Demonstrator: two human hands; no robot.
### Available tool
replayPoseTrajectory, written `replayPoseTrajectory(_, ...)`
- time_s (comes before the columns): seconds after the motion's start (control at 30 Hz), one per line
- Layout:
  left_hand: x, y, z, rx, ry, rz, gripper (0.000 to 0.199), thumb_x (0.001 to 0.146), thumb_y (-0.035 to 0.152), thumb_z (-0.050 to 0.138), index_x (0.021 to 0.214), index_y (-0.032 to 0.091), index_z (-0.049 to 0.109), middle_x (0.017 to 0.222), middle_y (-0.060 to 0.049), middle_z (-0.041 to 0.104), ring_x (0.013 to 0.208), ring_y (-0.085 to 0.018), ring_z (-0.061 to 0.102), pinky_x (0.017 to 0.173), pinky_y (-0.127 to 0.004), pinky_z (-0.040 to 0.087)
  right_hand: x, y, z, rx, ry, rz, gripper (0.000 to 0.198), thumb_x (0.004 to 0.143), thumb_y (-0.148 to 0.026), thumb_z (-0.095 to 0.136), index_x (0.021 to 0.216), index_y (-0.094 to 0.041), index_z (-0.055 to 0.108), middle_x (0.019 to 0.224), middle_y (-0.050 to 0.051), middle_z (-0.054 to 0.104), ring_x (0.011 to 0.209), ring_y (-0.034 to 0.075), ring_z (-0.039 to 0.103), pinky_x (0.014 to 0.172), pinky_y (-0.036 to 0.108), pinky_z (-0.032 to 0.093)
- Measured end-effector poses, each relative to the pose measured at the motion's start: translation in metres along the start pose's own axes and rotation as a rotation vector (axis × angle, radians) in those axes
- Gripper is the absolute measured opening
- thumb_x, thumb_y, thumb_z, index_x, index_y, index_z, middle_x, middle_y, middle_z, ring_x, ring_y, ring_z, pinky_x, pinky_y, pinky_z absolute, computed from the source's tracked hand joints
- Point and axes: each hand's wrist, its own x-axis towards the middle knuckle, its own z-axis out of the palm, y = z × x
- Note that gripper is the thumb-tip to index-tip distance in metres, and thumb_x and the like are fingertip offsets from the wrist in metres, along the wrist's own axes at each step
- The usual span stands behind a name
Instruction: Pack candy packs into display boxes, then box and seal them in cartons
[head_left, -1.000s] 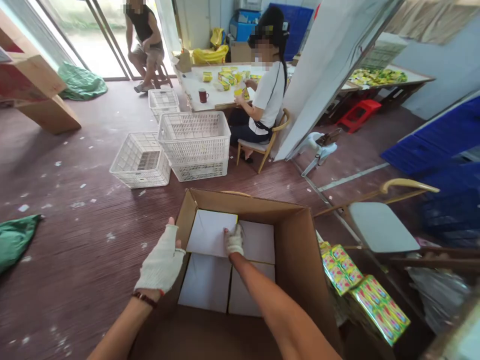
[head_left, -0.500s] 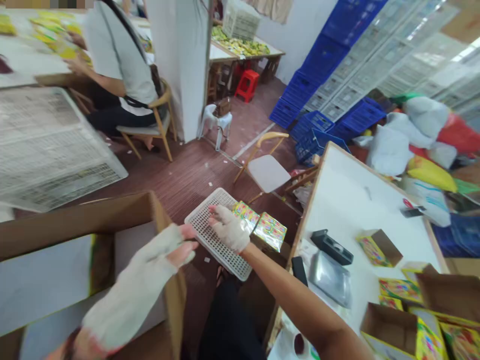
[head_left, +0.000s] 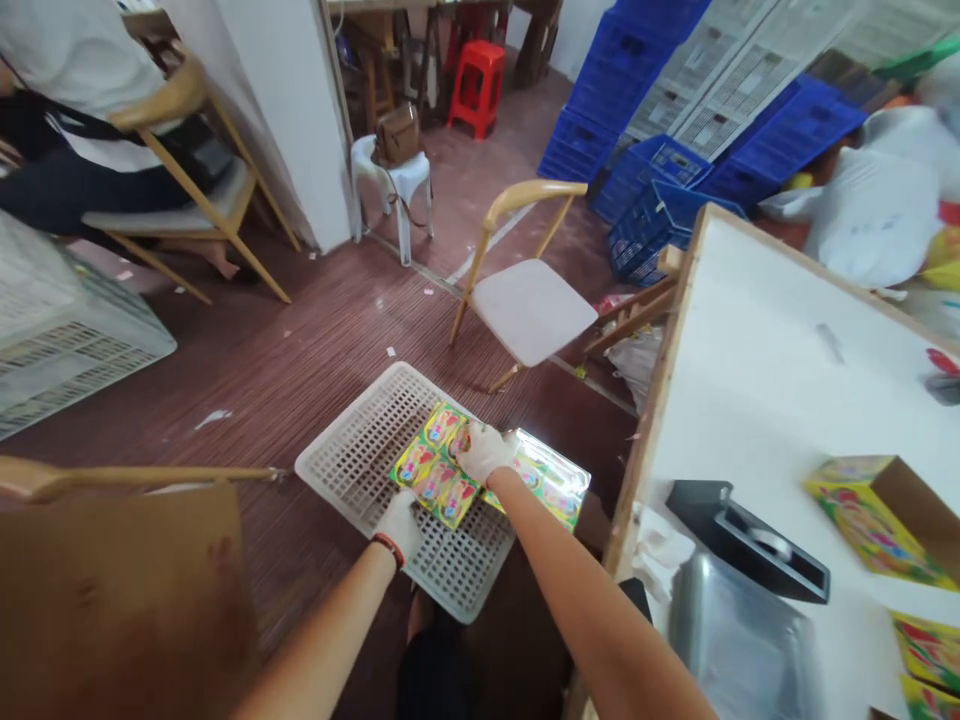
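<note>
In fingerless white gloves, both my hands are at a yellow-green printed pack (head_left: 436,470) that looks like several small boxes bundled together. It lies over a white plastic basket (head_left: 337,465). My left hand (head_left: 401,522) grips the pack's near left edge, its fingertips partly hidden. At the right edge my right hand (head_left: 486,452) is closed on the same pack. A second, shiny-wrapped pack (head_left: 559,480) lies to the right, just past my right hand and partly under my forearm.
A white table (head_left: 750,350) on the right bears a black tape dispenser (head_left: 757,545) and open printed boxes (head_left: 874,515). Ahead stands a chair (head_left: 534,310). A large cardboard box (head_left: 120,600) is at lower left. One person (head_left: 82,80) sits at upper left; blue crates (head_left: 645,250) stand behind.
My left hand has moved from above the cardboard box to the pack's left edge. My right hand has come onto the pack, which now lies farther left over the basket. The view has tilted down.
</note>
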Motion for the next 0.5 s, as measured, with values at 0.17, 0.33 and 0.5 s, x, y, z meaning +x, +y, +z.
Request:
replayPoseTrajectory(0.17, 0.013, 0.009, -0.028, -0.161, 0.014, -0.05, 0.047, 0.08, 0.016, 0.055, 0.126, 0.011, 0.055, 0.095, -0.011, 0.073, 0.083, -0.024, 0.071, 0.083, -0.039, 0.057, -0.029, -0.007, 0.004, 0.02, -0.044, -0.108, 0.063, 0.077, -0.048, 0.061, 0.133, -0.022, 0.047, 0.126, 0.017, 0.049, 0.112, 0.034, 0.053, 0.095, 0.047, 0.042)
replayPoseTrajectory(0.33, -0.03, 0.061, -0.049, 0.017, 0.017, -0.218, 0.04, 0.08, 0.029, 0.056, 0.114, 0.009, 0.06, 0.088, -0.013, 0.073, 0.075, -0.027, 0.071, 0.074, -0.041, 0.059, -0.082, -0.01, -0.023, 0.112, -0.138, -0.256, 0.074, 0.058, -0.044, 0.08, 0.121, -0.013, 0.058, 0.119, 0.018, 0.049, 0.113, 0.033, 0.051, 0.098, 0.042, 0.043)
replayPoseTrajectory(0.5, -0.102, 0.14, -0.03, 0.279, -0.073, -0.349, 0.038, 0.072, 0.035, 0.06, 0.101, 0.011, 0.064, 0.084, -0.014, 0.074, 0.068, -0.028, 0.07, 0.063, -0.039, 0.059, -0.168, -0.003, -0.079, 0.228, 0.173, -0.601, 0.113, 0.048, -0.035, 0.084, 0.144, -0.016, 0.029, 0.14, 0.02, 0.033, 0.129, 0.039, 0.038, 0.105, 0.051, 0.04)
